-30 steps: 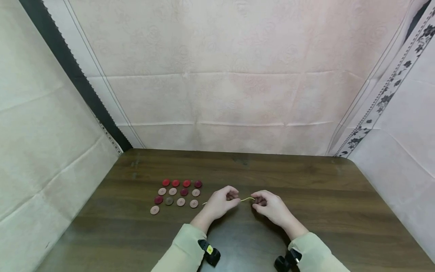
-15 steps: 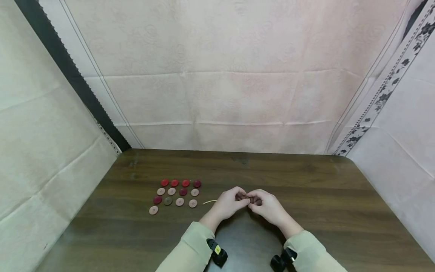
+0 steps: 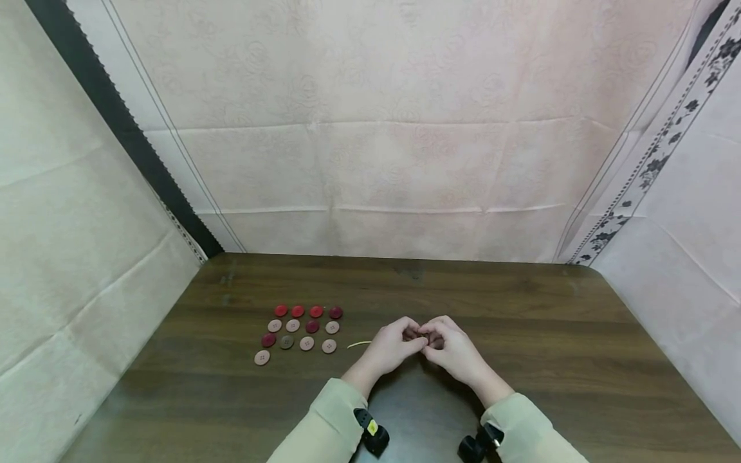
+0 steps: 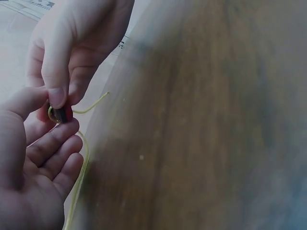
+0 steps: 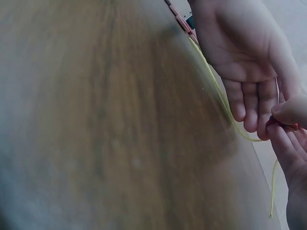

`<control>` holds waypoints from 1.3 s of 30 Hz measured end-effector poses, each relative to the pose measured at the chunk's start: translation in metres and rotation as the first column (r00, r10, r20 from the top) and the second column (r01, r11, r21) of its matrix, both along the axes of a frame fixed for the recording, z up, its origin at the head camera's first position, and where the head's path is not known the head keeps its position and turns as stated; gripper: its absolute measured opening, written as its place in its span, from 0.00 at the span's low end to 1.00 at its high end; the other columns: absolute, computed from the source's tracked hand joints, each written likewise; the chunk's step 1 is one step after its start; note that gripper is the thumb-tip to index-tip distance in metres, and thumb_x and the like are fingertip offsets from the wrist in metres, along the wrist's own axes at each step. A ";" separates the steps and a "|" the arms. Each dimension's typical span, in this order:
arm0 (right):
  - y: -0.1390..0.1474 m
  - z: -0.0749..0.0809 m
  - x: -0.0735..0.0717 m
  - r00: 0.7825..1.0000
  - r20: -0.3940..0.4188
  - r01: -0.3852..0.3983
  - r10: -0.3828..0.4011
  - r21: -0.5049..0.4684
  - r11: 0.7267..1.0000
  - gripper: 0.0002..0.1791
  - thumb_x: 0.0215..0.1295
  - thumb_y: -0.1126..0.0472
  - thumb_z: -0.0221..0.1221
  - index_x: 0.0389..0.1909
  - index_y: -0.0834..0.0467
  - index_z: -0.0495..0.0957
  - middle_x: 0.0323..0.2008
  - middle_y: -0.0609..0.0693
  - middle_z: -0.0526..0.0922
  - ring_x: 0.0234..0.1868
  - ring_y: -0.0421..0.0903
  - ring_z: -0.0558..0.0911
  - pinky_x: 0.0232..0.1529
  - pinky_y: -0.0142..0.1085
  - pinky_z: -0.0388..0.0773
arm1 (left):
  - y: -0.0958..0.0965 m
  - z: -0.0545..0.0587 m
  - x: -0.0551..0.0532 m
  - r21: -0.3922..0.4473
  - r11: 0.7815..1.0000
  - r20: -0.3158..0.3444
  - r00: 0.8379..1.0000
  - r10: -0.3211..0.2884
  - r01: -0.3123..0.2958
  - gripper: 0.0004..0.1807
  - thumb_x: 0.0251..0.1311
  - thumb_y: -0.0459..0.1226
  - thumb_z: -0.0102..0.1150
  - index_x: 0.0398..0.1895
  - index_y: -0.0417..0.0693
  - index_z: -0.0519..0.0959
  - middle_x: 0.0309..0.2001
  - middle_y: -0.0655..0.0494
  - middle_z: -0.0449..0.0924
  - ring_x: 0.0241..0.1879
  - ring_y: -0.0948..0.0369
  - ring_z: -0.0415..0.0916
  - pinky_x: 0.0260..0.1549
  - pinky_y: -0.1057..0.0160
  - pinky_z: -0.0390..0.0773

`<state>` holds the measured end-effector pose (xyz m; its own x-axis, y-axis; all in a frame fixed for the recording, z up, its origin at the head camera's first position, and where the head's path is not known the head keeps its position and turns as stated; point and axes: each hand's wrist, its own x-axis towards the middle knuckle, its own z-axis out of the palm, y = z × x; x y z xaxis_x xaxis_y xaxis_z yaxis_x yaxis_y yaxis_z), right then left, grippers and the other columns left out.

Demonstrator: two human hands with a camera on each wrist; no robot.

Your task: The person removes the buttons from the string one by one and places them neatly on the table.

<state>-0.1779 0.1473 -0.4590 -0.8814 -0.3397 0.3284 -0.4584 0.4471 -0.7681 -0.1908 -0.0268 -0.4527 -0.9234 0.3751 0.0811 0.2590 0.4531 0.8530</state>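
In the head view my left hand [image 3: 395,347] and right hand [image 3: 448,350] meet at the fingertips over the table. The left wrist view shows a few small buttons [image 4: 60,114], dark and red, pressed together. Both hands pinch them between thumbs and fingers, the right thumb lying on top. A thin yellow cord [image 4: 85,160] loops at the buttons, with a short free end sticking out. Its longer part runs down past my left hand to the tabletop, where its tail [image 3: 359,343] shows. Fingers hide most of the buttons, so their exact number cannot be told.
Left of my hands, loose buttons lie in rough rows on the wooden table [image 3: 550,334]: bright red ones [image 3: 298,311], dark red ones [image 3: 269,339], pale pink ones [image 3: 307,343] and a grey one [image 3: 286,342]. Pale cloth [image 3: 370,167] hangs behind and at both sides.
My hands, apart one second ago with the cord stretched between them, have come together at the fingertips. Since half a second ago only small finger shifts show. The loose buttons stay put.
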 end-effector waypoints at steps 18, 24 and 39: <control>-0.001 0.004 0.004 0.971 0.234 0.085 -0.037 -0.198 0.977 0.20 0.55 0.69 0.65 0.49 0.64 0.72 0.42 0.56 0.80 0.41 0.48 0.82 0.41 0.32 0.77 | -0.003 -0.005 -0.003 0.130 0.990 0.057 0.997 0.047 -0.054 0.10 0.59 0.41 0.60 0.40 0.46 0.82 0.37 0.59 0.82 0.36 0.64 0.76 0.37 0.63 0.75; -0.002 0.003 0.005 0.966 0.239 0.146 -0.097 -0.195 0.970 0.13 0.54 0.67 0.66 0.42 0.61 0.78 0.38 0.53 0.82 0.39 0.45 0.83 0.40 0.31 0.78 | -0.002 -0.007 -0.002 0.232 0.969 0.106 0.993 0.058 -0.081 0.10 0.59 0.39 0.61 0.40 0.43 0.82 0.37 0.56 0.82 0.35 0.64 0.75 0.35 0.62 0.75; -0.003 -0.001 0.005 0.983 0.121 0.155 -0.138 -0.137 0.978 0.07 0.54 0.65 0.67 0.34 0.57 0.81 0.35 0.49 0.83 0.34 0.40 0.80 0.35 0.31 0.77 | -0.003 -0.005 0.000 0.332 0.939 0.163 0.986 0.040 -0.093 0.11 0.59 0.36 0.60 0.42 0.39 0.82 0.38 0.52 0.82 0.33 0.64 0.77 0.35 0.62 0.77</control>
